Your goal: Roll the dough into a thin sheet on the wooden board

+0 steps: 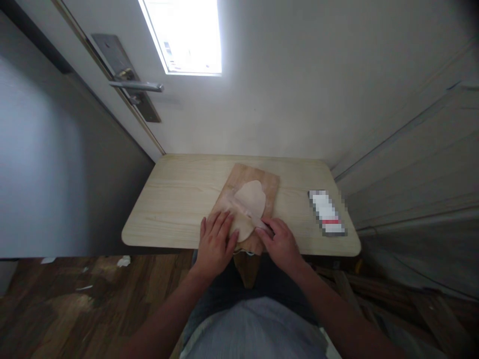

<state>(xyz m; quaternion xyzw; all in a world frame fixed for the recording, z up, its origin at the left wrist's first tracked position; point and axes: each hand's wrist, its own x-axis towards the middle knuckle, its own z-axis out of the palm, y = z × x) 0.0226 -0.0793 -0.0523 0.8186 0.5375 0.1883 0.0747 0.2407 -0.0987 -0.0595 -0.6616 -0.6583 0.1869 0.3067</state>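
Observation:
On the wooden board [270, 188] lies a flat, pale sheet of dough [255, 195], crossed at a slant by a narrow whitish tool. My right hand [281, 243] is closed around the lower right end of this narrow whitish tool [244, 208]; whether it is a knife or a thin rolling pin I cannot tell. Fingers stretched out, my left hand [216, 243] rests at the board's left side, its thumb against the near part of the dough. The palm hides what is under it.
The board sits on a pale wooden table [168, 199] with rounded corners. A phone [327, 213], its screen blurred out, lies at the right. Behind the table stands a white door with a metal handle [136, 87]. Scraps of paper [123, 261] lie on the floor at left.

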